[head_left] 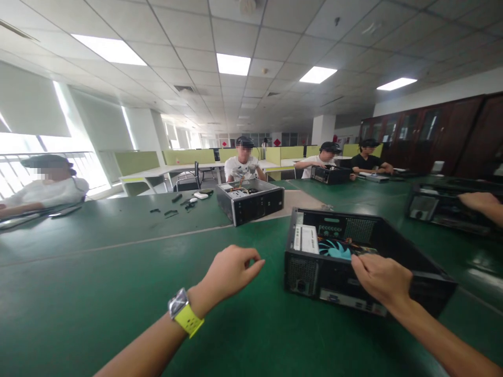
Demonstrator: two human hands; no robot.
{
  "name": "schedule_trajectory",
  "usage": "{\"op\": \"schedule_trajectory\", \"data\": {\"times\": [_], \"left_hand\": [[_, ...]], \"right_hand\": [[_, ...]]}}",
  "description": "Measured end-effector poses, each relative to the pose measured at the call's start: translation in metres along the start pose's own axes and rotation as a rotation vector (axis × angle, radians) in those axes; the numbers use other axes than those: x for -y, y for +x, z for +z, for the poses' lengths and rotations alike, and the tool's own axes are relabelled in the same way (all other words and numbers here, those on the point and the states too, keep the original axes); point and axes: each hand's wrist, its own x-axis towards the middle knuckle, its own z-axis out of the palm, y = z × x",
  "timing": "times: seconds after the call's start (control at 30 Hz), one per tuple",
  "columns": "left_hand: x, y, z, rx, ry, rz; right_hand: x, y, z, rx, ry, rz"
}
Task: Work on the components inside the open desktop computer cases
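Note:
My left hand (pixel 231 272), with a yellow-strapped watch (pixel 185 312) on its wrist, is over the green table, left of the near computer case (pixel 334 290). Its fingers are loosely curled, a gap shows between thumb and forefinger, and no object is visible in it. My right hand (pixel 383 277) is closed at the top edge of the case's rear panel. Its fingertips are partly hidden. The black case lies on its side with its upper side uncovered. Inside, a light blue fan (pixel 334 250) shows beside a power supply (pixel 306 240) with a white label.
Another opened computer case (pixel 251 204) stands across the green table (pixel 98 293), before a gloved person (pixel 243 162). Small dark parts (pixel 172 213) lie left of it. Another person's hand (pixel 481 204) reaches over a case (pixel 444 209) at right. More people sit around the table.

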Motion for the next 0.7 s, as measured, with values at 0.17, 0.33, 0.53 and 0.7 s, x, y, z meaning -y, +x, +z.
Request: {"op": "schedule_trajectory", "data": {"times": [0.17,0.33,0.53,0.7], "left_hand": [[-0.066,0.077,-0.006,0.018,0.118,0.255],[-0.089,0.105,0.038,0.722,0.286,0.358],[-0.064,0.102,0.071,0.896,0.13,0.409],[-0.05,0.108,0.07,0.976,0.025,0.369]], "right_hand": [[0.073,-0.056,-0.053,-0.041,0.291,-0.131],[0.103,-0.059,-0.099,0.324,0.588,-0.25],[0.083,0.068,-0.067,0.865,0.164,-0.46],[0.103,0.1,0.011,1.19,0.085,-0.59]]}}
